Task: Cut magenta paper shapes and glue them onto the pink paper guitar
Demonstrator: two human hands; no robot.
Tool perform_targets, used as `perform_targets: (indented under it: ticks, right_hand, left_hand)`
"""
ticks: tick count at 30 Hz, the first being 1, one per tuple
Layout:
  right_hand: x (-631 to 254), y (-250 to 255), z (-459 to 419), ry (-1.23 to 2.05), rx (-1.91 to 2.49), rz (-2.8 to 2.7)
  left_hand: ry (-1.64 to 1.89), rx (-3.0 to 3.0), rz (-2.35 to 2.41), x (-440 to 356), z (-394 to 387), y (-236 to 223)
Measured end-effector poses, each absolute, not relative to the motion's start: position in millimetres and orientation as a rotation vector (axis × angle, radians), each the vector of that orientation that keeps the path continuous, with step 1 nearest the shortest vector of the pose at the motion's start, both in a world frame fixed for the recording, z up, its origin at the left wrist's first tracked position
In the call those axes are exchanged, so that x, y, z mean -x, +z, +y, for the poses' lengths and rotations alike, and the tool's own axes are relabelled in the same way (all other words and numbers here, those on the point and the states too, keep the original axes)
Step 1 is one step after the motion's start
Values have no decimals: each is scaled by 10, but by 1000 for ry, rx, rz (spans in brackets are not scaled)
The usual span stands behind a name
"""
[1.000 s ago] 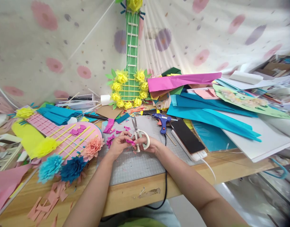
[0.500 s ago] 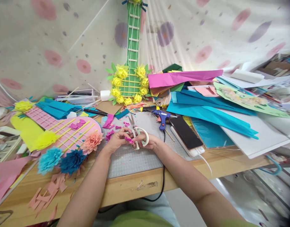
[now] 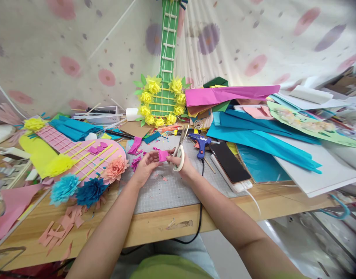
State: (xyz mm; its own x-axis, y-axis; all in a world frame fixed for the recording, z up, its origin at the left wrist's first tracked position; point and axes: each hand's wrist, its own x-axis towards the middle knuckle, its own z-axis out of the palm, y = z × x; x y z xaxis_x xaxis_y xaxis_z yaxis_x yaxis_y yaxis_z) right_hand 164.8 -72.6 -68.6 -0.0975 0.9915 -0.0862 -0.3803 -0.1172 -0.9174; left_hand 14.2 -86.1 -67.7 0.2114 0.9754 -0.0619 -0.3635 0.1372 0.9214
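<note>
Above the grey cutting mat (image 3: 166, 195), my left hand (image 3: 145, 167) pinches the left side of a small magenta paper piece (image 3: 163, 155), which is spread flat. My right hand (image 3: 185, 164) holds white-handled scissors (image 3: 180, 157), blades pointing up and away from me. Its fingertips also touch the right edge of the paper piece. Magenta scraps (image 3: 135, 162) lie on the mat just beyond my left hand, beside a longer magenta strip (image 3: 135, 145).
A pink paper guitar (image 3: 90, 164) with paper flowers lies at left; a green guitar (image 3: 166, 100) ringed with yellow flowers stands behind. A blue glue gun (image 3: 201, 145), a phone (image 3: 230, 162) and blue paper sheets (image 3: 262, 130) are at right. Salmon scraps (image 3: 61, 228) lie front left.
The magenta piece, bunched up before, is now opened out flat between my hands. The scissors have swung upright in my right hand, and the view has shifted slightly.
</note>
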Motion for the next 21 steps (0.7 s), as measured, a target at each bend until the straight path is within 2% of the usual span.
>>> perform_targets:
  ticks: [4, 12, 21]
  right_hand:
    - [-1595, -736, -743, 1244, 976, -980]
    - [-1505, -810, -805, 1023, 1030, -1131]
    - [-1604, -732, -792, 1313, 1031, -1088]
  left_hand:
    - [1136, -724, 816, -345, -941, -666]
    - [1330, -671, 1082, -538, -968, -662]
    - [1302, -848, 1186, -365, -941, -640]
